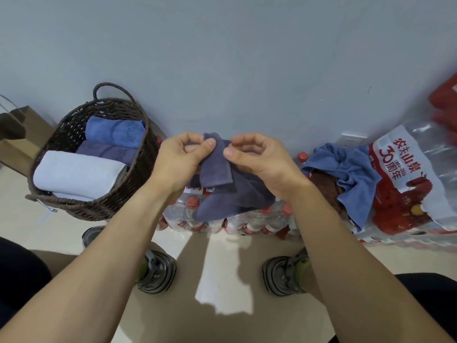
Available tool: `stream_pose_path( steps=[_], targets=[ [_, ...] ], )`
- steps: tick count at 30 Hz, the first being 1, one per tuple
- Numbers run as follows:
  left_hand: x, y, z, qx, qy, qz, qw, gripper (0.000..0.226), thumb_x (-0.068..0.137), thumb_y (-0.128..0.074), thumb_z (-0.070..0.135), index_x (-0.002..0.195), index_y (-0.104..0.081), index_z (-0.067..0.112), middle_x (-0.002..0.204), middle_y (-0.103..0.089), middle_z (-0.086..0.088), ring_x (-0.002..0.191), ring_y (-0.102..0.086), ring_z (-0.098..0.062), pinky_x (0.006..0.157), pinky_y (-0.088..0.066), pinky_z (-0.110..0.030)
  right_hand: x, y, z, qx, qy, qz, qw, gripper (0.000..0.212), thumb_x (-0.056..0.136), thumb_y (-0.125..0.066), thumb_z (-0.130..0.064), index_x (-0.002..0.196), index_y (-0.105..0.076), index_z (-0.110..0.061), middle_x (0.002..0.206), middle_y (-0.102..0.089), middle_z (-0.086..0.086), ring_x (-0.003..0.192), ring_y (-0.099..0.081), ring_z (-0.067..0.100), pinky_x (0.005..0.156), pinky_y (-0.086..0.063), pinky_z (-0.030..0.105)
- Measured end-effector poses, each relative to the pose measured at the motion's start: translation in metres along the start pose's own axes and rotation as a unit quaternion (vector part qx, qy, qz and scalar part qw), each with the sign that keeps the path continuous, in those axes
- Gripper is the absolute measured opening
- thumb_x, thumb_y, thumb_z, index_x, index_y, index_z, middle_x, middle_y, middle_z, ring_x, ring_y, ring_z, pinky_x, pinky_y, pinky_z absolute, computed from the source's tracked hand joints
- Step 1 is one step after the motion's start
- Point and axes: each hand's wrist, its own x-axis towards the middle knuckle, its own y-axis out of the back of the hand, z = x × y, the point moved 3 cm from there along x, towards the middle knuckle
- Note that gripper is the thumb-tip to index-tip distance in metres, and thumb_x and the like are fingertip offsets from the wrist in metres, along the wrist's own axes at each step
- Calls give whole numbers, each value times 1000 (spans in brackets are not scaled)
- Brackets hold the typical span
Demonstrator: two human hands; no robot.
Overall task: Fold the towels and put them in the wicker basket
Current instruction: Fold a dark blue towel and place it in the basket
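Note:
A dark purple towel (223, 184) hangs crumpled over a pack of water bottles (222, 224). My left hand (181, 159) and my right hand (259, 157) each pinch its top edge, close together, thumbs facing. On the left stands the dark wicker basket (123, 194), holding three folded towels: a blue one (116, 131), a purple one (106, 151) and a white one (76, 174). A loose blue towel (346, 172) lies over a brown towel (326, 186) to the right.
A second, larger pack of bottles in red-and-white wrap (405, 184) sits at the right by the wall. A cardboard box (17, 134) is at the far left. My two shoes (155, 271) stand on the beige floor below my hands.

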Motion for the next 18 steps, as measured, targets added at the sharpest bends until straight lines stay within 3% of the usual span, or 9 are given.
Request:
stream_pose_path(
  steps=[3,5,8,10,12,15,16,18],
  targets=[
    [-2,-3,2,-80,31,20,996,25,86,-72,8,103,-54,11,74,-72,-9,66,-71,-18,58,-56,-28,-6,-5,-11,-85,41,-54,994,45,68,-90,-30,106,-68,-17,101,-75,-3,94,-72,11,80,-57,22],
    [-4,-6,5,-100,27,6,995,33,86,-70,3,109,-49,13,76,-71,-12,69,-72,-20,61,-58,-29,-6,-8,-15,-131,71,-37,988,44,67,-90,-30,103,-69,-19,97,-74,-7,89,-71,6,75,-55,17],
    [-8,-8,14,-75,8,-66,995,43,87,-68,-1,122,-49,15,79,-70,-12,77,-71,-21,68,-59,-31,-3,-6,-20,-162,82,-13,983,21,79,-83,-23,96,-71,-20,92,-75,-4,85,-73,11,79,-59,29],
    [-11,-8,21,-2,3,-94,996,36,87,-69,2,119,-57,12,79,-68,-13,74,-71,-24,69,-61,-35,-2,-1,-23,-200,81,-21,976,7,85,-76,-19,90,-72,-22,86,-76,-5,82,-73,10,80,-59,31],
    [-12,-7,29,152,-27,-105,982,21,87,-72,17,107,-66,16,72,-65,-8,63,-70,-25,62,-59,-33,-3,0,-25,-224,69,-49,971,6,90,-71,-18,90,-68,-24,79,-75,-7,78,-72,5,73,-55,26],
    [-11,-6,42,396,-140,-104,901,16,86,-68,41,96,-69,29,81,-57,4,70,-57,-2,67,-48,-20,-5,-1,-27,-212,54,-89,972,2,96,-62,-19,97,-60,-20,71,-73,-9,69,-70,2,61,-52,23],
    [-12,-7,47,416,-167,-99,888,17,84,-67,46,94,-68,32,89,-57,5,79,-55,1,72,-46,-16,-5,-2,-29,-193,53,-98,975,2,98,-59,-19,99,-59,-18,69,-73,-8,66,-69,3,59,-51,23],
    [-15,-9,54,362,-177,-106,909,26,81,-69,53,86,-65,28,96,-63,3,87,-59,-1,78,-48,-19,-7,-3,-34,-138,55,-99,984,7,99,-58,-23,102,-59,-17,68,-72,-3,65,-69,9,57,-52,26]
  ],
)
